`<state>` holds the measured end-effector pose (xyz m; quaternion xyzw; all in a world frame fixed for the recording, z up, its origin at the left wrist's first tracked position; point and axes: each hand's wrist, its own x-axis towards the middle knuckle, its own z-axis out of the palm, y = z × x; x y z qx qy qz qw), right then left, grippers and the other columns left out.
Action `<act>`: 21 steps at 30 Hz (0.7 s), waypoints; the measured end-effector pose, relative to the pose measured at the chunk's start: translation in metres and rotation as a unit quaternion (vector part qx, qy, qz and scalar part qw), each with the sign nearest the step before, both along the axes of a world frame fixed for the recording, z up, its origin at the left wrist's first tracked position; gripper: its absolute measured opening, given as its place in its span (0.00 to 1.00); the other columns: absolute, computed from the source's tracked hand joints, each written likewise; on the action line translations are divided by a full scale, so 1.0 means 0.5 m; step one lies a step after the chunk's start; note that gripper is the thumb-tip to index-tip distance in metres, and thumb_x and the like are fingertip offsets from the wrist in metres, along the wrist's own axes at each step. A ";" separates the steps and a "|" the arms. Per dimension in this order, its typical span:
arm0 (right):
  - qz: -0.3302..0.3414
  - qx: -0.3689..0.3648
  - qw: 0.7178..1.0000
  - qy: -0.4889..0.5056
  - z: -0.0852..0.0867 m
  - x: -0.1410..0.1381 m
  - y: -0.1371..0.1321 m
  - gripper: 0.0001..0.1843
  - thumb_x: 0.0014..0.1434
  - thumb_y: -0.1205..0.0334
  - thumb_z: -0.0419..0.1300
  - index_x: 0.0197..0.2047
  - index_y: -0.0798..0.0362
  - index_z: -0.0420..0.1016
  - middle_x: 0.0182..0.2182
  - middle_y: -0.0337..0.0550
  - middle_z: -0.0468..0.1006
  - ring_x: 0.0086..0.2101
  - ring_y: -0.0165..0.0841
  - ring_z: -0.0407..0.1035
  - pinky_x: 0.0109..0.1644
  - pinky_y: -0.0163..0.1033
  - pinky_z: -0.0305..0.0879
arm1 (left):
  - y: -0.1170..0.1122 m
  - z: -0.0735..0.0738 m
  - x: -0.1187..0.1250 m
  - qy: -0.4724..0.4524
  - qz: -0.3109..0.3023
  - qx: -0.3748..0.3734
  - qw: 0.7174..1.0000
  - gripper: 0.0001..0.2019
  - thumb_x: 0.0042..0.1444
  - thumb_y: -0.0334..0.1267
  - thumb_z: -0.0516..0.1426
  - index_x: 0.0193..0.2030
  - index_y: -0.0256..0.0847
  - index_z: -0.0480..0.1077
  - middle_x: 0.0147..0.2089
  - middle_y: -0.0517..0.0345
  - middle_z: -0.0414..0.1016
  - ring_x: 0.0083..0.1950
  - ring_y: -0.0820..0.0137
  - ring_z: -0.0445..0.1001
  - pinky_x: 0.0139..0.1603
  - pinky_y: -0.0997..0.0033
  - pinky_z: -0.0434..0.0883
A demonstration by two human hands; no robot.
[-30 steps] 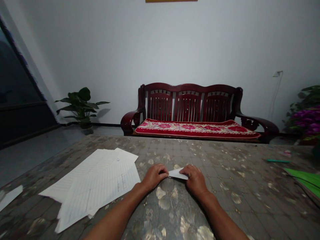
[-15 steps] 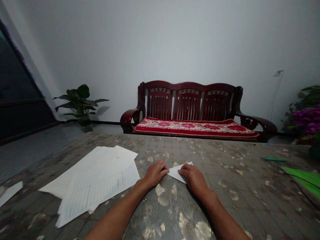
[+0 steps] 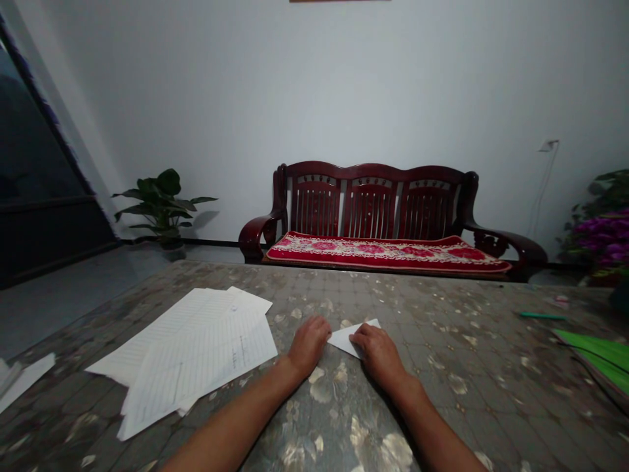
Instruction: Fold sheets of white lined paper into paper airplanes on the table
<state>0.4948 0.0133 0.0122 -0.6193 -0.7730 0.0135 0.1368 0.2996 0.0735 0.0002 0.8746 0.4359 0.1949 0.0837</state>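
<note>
A small folded white paper (image 3: 344, 339), roughly triangular, lies on the patterned tablecloth (image 3: 339, 429) between my two hands. My left hand (image 3: 308, 343) is curled at the paper's left tip, and its fingers, slightly blurred, cover that corner. On the other side my right hand (image 3: 379, 353) rests over the paper's right part, its thumb and fingers closed together on it. The paper's far right corner sticks out behind the right fingers. Part of its near edge is hidden under that hand.
Several lined sheets (image 3: 196, 354) with handwriting lie spread to the left. More white paper (image 3: 27, 380) is at the far left edge. At right are a green pen (image 3: 543, 316), a bright green sheet (image 3: 597, 357) and a dark cable. A red-brown wooden bench (image 3: 368, 210) stands behind the table.
My left hand has turned slightly, its fingers pointing more away from me at the paper's left tip. The right hand and the folded paper stay nearly in place. The view has shifted a little.
</note>
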 end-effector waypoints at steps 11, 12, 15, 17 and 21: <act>-0.038 0.013 0.997 -0.067 -0.009 -0.045 -0.019 0.13 0.64 0.68 0.52 0.46 0.54 0.76 0.44 0.53 0.75 0.45 0.42 0.67 0.52 0.44 0.57 | -0.087 -0.024 0.005 0.101 0.005 0.003 0.995 0.20 0.62 0.36 0.56 0.61 0.38 0.67 0.64 0.41 0.67 0.65 0.53 0.65 0.66 0.53 0.61; -0.037 0.018 0.997 -0.066 -0.010 -0.046 -0.020 0.14 0.64 0.68 0.52 0.47 0.54 0.76 0.45 0.53 0.75 0.46 0.43 0.66 0.54 0.45 0.56 | -0.092 -0.026 0.005 0.105 0.004 0.005 0.994 0.22 0.62 0.37 0.56 0.63 0.37 0.65 0.66 0.40 0.65 0.67 0.53 0.63 0.67 0.53 0.59; -0.046 0.030 0.998 -0.035 -0.011 -0.037 -0.020 0.15 0.64 0.67 0.51 0.50 0.52 0.75 0.47 0.51 0.75 0.49 0.43 0.66 0.59 0.45 0.52 | -0.098 -0.029 0.003 0.114 -0.001 0.017 0.993 0.24 0.63 0.40 0.56 0.65 0.37 0.63 0.68 0.40 0.62 0.69 0.53 0.61 0.69 0.51 0.58; -0.083 0.033 0.996 0.010 -0.010 -0.017 -0.014 0.17 0.64 0.69 0.51 0.52 0.51 0.75 0.48 0.49 0.76 0.50 0.41 0.66 0.57 0.42 0.54 | -0.097 -0.029 0.001 0.114 -0.004 0.026 0.993 0.25 0.63 0.40 0.55 0.66 0.37 0.62 0.69 0.41 0.61 0.69 0.53 0.60 0.69 0.50 0.58; -0.170 0.043 0.980 0.097 -0.016 0.049 0.007 0.25 0.58 0.75 0.49 0.54 0.51 0.75 0.50 0.46 0.76 0.50 0.38 0.67 0.54 0.36 0.58 | -0.089 -0.029 -0.002 0.110 -0.005 0.020 0.994 0.25 0.64 0.41 0.54 0.67 0.38 0.62 0.70 0.42 0.59 0.70 0.54 0.58 0.70 0.48 0.57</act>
